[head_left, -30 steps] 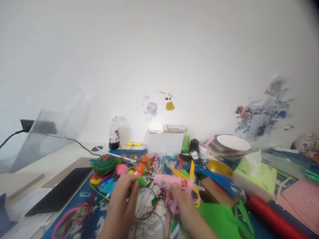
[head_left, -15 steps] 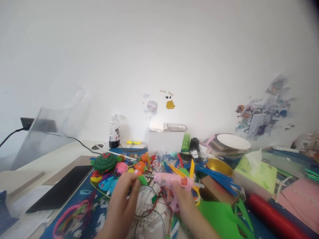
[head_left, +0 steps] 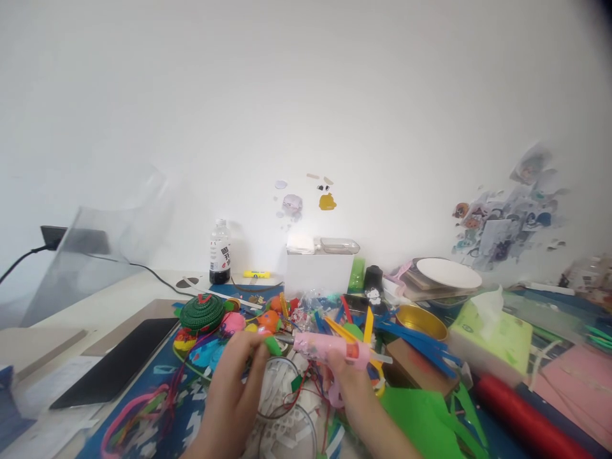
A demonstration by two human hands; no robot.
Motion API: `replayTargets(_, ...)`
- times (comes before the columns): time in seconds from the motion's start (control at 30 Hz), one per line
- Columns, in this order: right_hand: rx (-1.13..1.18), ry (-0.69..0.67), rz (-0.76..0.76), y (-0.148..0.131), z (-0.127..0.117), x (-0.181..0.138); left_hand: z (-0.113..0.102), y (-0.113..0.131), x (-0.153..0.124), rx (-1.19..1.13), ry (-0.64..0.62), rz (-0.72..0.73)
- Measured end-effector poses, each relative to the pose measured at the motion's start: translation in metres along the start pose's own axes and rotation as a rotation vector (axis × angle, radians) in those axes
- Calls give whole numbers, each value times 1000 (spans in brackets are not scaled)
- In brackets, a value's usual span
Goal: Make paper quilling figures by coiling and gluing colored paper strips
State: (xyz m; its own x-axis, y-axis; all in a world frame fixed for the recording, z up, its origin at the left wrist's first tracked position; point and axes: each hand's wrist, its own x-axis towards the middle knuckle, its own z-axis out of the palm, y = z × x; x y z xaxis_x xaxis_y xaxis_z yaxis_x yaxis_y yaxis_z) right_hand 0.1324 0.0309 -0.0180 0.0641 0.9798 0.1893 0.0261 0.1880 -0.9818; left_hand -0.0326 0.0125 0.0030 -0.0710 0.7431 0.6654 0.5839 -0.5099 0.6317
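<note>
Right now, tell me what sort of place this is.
Probably a craft desk: the right hand grips a pink glue gun, the left hand pinches a green piece, coloured paper strips litter the table.

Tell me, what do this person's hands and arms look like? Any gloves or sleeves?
The left hand and the right hand are both uncovered: no gloves, rings or watch show. No sleeve reaches into view at either wrist.
</note>
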Motion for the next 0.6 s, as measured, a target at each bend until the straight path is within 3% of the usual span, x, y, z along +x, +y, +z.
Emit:
replayTargets(0.2, 80, 14, 89, 1, 0, 0, -1, 2, 1, -28, 14, -37)
replayTargets(0.3, 131, 16, 98, 5, -1, 3, -2, 2, 4, -71, 15, -124)
replayTargets(0.47, 250, 17, 166, 12, 0, 9, 1, 2, 11, -540, -64, -530)
replayTargets(0.6, 229, 35, 163, 7, 1, 7, 4, -1, 17, -777, -36, -784)
